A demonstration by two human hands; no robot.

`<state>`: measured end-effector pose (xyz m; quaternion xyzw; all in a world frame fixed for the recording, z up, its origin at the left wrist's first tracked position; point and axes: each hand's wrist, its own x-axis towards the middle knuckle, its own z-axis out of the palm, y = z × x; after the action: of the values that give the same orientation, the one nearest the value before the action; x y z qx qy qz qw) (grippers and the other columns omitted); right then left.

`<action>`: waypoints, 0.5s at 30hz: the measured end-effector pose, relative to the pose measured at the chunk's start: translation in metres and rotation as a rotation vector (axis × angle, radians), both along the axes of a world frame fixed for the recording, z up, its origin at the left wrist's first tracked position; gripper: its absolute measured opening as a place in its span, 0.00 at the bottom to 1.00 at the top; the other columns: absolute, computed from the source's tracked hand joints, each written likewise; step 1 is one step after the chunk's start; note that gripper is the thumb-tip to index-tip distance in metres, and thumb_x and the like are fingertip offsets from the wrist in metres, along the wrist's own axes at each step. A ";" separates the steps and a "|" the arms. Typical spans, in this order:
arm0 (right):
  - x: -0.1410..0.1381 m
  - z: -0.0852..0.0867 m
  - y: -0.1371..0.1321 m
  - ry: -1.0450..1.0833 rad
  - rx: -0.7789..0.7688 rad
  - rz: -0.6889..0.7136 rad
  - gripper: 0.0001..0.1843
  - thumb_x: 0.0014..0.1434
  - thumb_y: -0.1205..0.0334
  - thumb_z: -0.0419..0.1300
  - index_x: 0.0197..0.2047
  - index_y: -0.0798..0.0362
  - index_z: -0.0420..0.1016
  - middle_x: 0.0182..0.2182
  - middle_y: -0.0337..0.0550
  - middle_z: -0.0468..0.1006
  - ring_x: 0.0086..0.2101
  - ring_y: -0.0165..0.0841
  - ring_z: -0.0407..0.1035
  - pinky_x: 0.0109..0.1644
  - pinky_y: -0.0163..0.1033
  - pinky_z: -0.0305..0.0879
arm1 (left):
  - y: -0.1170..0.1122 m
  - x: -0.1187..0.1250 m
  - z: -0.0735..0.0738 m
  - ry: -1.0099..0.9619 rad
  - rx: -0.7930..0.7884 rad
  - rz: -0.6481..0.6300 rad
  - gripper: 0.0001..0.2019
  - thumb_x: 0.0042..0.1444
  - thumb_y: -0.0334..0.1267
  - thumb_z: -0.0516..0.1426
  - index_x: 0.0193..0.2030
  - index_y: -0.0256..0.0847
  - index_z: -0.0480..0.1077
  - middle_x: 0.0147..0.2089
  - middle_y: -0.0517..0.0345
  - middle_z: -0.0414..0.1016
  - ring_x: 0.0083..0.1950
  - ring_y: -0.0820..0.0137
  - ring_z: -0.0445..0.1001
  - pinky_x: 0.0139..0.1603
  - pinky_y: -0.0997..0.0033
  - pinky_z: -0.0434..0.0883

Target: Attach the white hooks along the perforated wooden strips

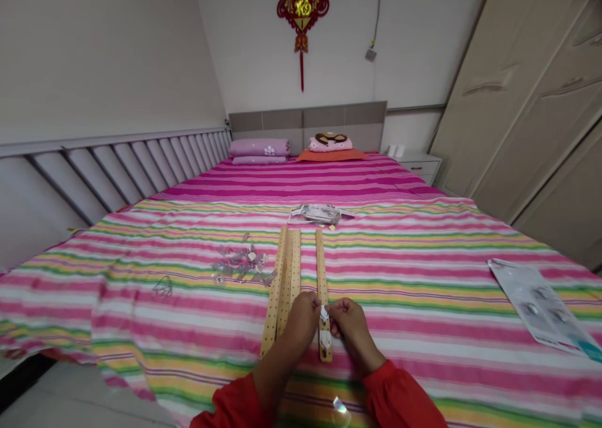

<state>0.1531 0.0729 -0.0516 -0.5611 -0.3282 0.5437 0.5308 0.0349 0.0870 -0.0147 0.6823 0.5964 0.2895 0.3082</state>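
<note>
Both my hands meet over the near end of a single perforated wooden strip (321, 271) lying on the striped bedspread (423, 277). My left hand (302, 318) and my right hand (347, 318) each pinch a small white and silver clip (324, 315) between them, right above the strip. Another small metal hook (325, 341) sits on the strip's near end. A bundle of similar wooden strips (283, 277) lies just left of my left hand. Both my sleeves are red.
Several clear plastic clips (242, 264) lie scattered left of the strips. A pile of small packets (320, 213) sits beyond them, and a plastic package (540, 306) lies at right. Pillows (259, 147) rest at the headboard. A wardrobe (531, 96) stands at right.
</note>
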 end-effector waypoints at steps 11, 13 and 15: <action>0.006 0.010 -0.011 0.022 0.040 0.031 0.23 0.47 0.42 0.62 0.17 0.51 0.63 0.07 0.32 0.64 0.08 0.23 0.57 0.11 0.28 0.48 | 0.031 -0.065 0.027 -0.189 0.153 0.188 0.07 0.49 0.29 0.53 0.28 0.38 0.72 0.29 0.57 0.74 0.33 0.69 0.72 0.36 0.71 0.67; 0.007 0.010 -0.011 0.020 0.046 0.039 0.23 0.46 0.43 0.63 0.17 0.51 0.63 0.07 0.32 0.64 0.08 0.23 0.56 0.11 0.28 0.47 | 0.044 -0.098 0.032 -0.117 0.240 0.316 0.09 0.52 0.30 0.51 0.32 0.38 0.73 0.32 0.56 0.75 0.33 0.69 0.72 0.36 0.70 0.67; 0.007 0.009 -0.011 0.019 0.048 0.037 0.23 0.46 0.42 0.63 0.17 0.51 0.63 0.07 0.32 0.64 0.08 0.23 0.55 0.11 0.28 0.46 | 0.055 -0.125 0.032 0.003 0.310 0.376 0.10 0.52 0.29 0.50 0.35 0.38 0.74 0.36 0.54 0.75 0.36 0.67 0.72 0.38 0.70 0.67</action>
<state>0.1596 0.0617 -0.0431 -0.5368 -0.3466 0.5507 0.5371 -0.0906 0.1419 0.0177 0.5991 0.6617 0.4287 0.1394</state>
